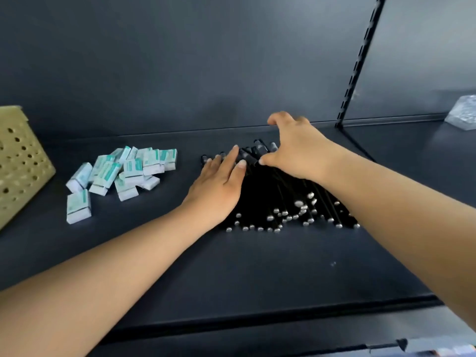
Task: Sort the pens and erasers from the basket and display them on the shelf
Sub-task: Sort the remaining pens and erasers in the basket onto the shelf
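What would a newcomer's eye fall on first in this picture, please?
First the two bare hands at the centre, the left hand flat and the right hand curled, both on a heap of black pens on the dark shelf. Next, the pile of white-and-teal erasers to the left, with the tan perforated basket at the far left edge.

The shelf [231,266] looks like dark matt painted metal. On it, the pens [278,199] are glossy black plastic with silvery metallic ends. Left of them, erasers [121,173] wear white-and-teal paper sleeves. The basket [20,161] looks matt, perforated yellowish plastic.
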A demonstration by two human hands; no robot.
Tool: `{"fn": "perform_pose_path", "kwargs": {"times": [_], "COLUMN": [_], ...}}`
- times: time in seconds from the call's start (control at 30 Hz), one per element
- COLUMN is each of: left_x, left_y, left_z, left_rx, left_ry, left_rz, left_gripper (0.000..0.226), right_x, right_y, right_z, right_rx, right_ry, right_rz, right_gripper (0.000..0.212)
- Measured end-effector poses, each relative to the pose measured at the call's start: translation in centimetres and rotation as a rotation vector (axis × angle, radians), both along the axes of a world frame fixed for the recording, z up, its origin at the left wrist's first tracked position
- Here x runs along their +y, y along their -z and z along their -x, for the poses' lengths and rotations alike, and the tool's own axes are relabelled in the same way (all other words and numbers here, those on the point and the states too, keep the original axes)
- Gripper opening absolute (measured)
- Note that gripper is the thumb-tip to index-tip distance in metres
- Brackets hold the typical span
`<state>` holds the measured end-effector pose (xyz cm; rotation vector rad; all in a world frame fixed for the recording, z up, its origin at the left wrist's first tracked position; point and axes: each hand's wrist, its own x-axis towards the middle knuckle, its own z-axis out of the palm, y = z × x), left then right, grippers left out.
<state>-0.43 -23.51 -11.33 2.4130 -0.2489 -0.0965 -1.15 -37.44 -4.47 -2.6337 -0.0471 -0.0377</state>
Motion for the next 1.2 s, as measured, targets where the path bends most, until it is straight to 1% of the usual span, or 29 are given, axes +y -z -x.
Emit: {"fn": "perform_pose_path", "kwargs": {"times": [0.07, 0.17, 0.3, 0.37, 0.43, 0.5, 0.57, 0.6, 0.67, 0.73, 0.83, 0.9, 0.97, 1.03, 1.07, 1.13, 1.2], "left_x": [-0.2, -0.4, -0.9, -1.2, -1.2, -0.8, -0.5, -0.6, -1.1, -1.6, -1.9, -1.8, -1.7, -1.6, -1.5, -1.1, 0.1], "left_y": [-0.1, -0.4, -0.8, -1.1, -1.4, -1.5, -1.4, -1.4, -1.2, -1.2, -1.2, -1.0, -0.7, -0.5, -0.7, -1.2, -2.3], "left_z": [0.0, 0.2, 0.4, 0.5, 0.8, 1.4, 2.5, 3.0, 3.4, 3.0, 2.2, 1.9, 1.7, 1.7, 1.7, 2.2, 3.1], "left_rx": [-0.005, -0.01, 0.036, 0.044, 0.046, 0.067, 0.118, 0.14, 0.146, 0.12, 0.07, 0.05, 0.04, 0.006, -0.025, -0.094, -0.139], "left_ry": [-0.002, -0.015, -0.025, -0.033, -0.043, -0.039, -0.029, -0.027, -0.032, -0.047, -0.071, -0.068, -0.063, -0.064, -0.063, -0.055, -0.064], "left_rz": [0.0, -0.005, -0.152, -0.159, -0.11, -0.107, -0.127, -0.139, -0.165, -0.192, -0.216, -0.239, -0.253, -0.206, -0.166, -0.079, -0.037], "left_gripper": [0.048, 0.048, 0.051, 0.053, 0.053, 0.055, 0.06, 0.062, 0.064, 0.065, 0.063, 0.06, 0.059, 0.056, 0.055, 0.051, 0.044], "right_x": [-0.4, -1.2, -2.5, -3.7, -5.0, -6.1, -6.6, -6.6, -6.3, -5.9, -5.9, -5.8, -5.5, -5.4, -5.4, -5.3, -4.9], "right_y": [0.0, 0.7, 1.6, 1.9, 2.2, 2.7, 3.5, 3.7, 4.0, 4.3, 4.6, 4.5, 4.3, 4.1, 4.0, 3.6, 2.7], "right_z": [0.0, -0.1, 0.1, 0.9, 2.2, 3.6, 4.3, 4.5, 4.3, 4.3, 4.5, 4.9, 5.1, 5.2, 5.1, 5.0, 5.2], "right_rx": [-0.008, -0.045, -0.112, -0.145, -0.155, -0.057, 0.056, 0.092, 0.093, 0.041, -0.018, -0.058, -0.093, -0.109, -0.115, -0.155, -0.208], "right_ry": [-0.001, -0.027, -0.058, -0.128, -0.244, -0.357, -0.419, -0.424, -0.404, -0.374, -0.315, -0.276, -0.281, -0.282, -0.268, -0.241, -0.226], "right_rz": [-0.023, 0.036, 0.04, 0.017, 0.001, 0.02, 0.116, 0.178, 0.282, 0.32, 0.31, 0.32, 0.355, 0.351, 0.337, 0.323, 0.32], "right_gripper": [0.055, 0.048, 0.032, 0.03, 0.038, 0.059, 0.084, 0.091, 0.094, 0.09, 0.073, 0.071, 0.074, 0.076, 0.074, 0.064, 0.049]}}
